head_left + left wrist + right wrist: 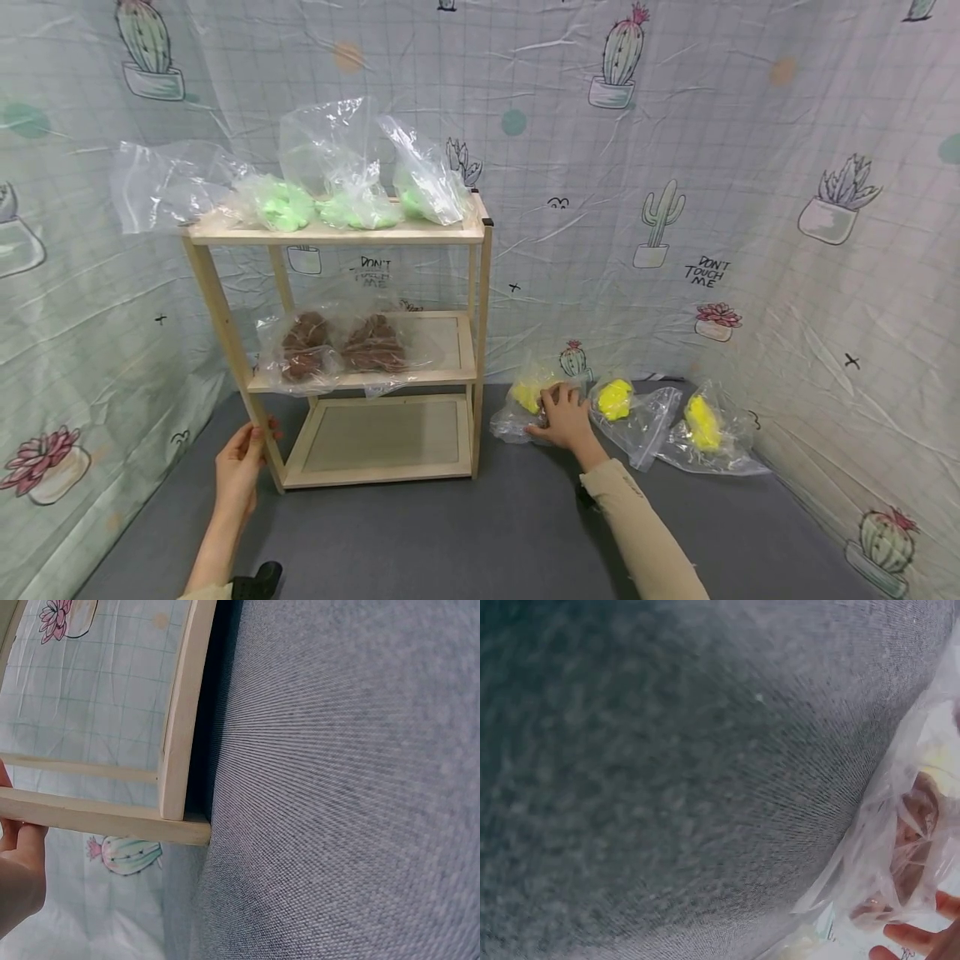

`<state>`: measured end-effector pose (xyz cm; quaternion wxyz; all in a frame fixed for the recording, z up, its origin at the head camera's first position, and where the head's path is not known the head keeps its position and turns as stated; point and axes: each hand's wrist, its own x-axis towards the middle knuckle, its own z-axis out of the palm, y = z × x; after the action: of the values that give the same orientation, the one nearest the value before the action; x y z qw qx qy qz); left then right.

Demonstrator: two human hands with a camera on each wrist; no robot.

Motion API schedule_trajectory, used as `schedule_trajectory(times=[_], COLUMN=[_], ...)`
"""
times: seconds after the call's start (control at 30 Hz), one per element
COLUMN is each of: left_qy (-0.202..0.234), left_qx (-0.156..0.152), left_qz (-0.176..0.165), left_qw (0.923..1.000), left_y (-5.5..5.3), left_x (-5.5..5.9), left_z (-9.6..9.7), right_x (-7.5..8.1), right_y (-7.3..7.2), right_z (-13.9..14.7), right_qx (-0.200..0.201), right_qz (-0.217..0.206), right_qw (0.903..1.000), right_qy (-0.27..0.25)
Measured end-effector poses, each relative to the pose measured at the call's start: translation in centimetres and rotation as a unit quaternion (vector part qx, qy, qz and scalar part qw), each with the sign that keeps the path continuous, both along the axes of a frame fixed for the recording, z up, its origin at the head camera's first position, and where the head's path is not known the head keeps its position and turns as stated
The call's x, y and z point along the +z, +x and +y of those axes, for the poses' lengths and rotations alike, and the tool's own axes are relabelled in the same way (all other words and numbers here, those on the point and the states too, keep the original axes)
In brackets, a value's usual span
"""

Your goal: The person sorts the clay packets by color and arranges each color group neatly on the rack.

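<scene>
Holding the front left leg [225, 329] of a wooden rack [480, 333] in the head view, the left hand [236, 467] has its thumb and fingers bent round the wood; the right hand [566, 421] has its fingers spread wide at a clear bag [510, 427], and I cannot see a firm hold; that bag, with a yellow lump [527, 396] in it, lies just left of the right fingers, between them and the rack, so the right hand is the nearer one; two more yellow lumps [615, 399] lie in bags to the right; all sit on a grey worktop [420, 542]; brown lumps [375, 343] in bags lie on the middle shelf, green lumps [285, 206] in bags on the top; a cactus cloth [525, 50] hangs close behind the yellow row.

In the left wrist view, the left hand grips the leg a bit above its foot.

In the right wrist view, a brown lump [917, 832] in clear plastic is just beside the right fingertips, which stand apart; its long way runs up and down the picture; pale yellow shows behind; I cannot tell if both share one bag.
</scene>
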<state>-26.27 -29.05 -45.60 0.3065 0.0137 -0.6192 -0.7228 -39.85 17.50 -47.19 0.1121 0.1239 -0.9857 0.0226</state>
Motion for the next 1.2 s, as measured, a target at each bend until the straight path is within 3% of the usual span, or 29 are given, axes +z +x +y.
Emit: schedule_trajectory(times=[0.23,0.37,0.6,0.8,0.9,1.03,1.2], left_qy=[-0.002,0.002,0.011,-0.004,-0.015,-0.023,-0.02], left_qx=[-0.002,-0.004,-0.001,0.004,0.002,-0.001,0.0], left_qz=[-0.005,0.001,0.001,-0.01,-0.013,-0.01,-0.003], left_qw=[1.0,1.0,0.9999,0.9999,0.9998,0.9997,0.9998], left_y=[0.0,0.0,0.1,0.2,0.2,0.3,0.2], left_x=[0.1,0.1,0.2,0.1,0.0,0.0,0.1], left_z=[0.1,0.0,0.1,0.2,0.2,0.2,0.1], right_x=[-0.2,0.1,0.7,0.1,-0.2,-0.4,-0.4], right_y=[0.0,0.7,2.1,2.3,2.6,3.1,3.6], right_z=[1.0,1.7,2.7,3.6,3.9,3.8,3.4], right_qx=[0.051,0.081,0.1,0.135,0.105,0.011,-0.082], right_qz=[0.024,0.006,-0.026,0.037,0.066,0.078,0.055], right_qw=[0.9983,0.9964,0.9943,0.9901,0.992,0.9966,0.9949], right_qy=[0.014,0.025,-0.029,0.01,0.022,0.024,0.02])
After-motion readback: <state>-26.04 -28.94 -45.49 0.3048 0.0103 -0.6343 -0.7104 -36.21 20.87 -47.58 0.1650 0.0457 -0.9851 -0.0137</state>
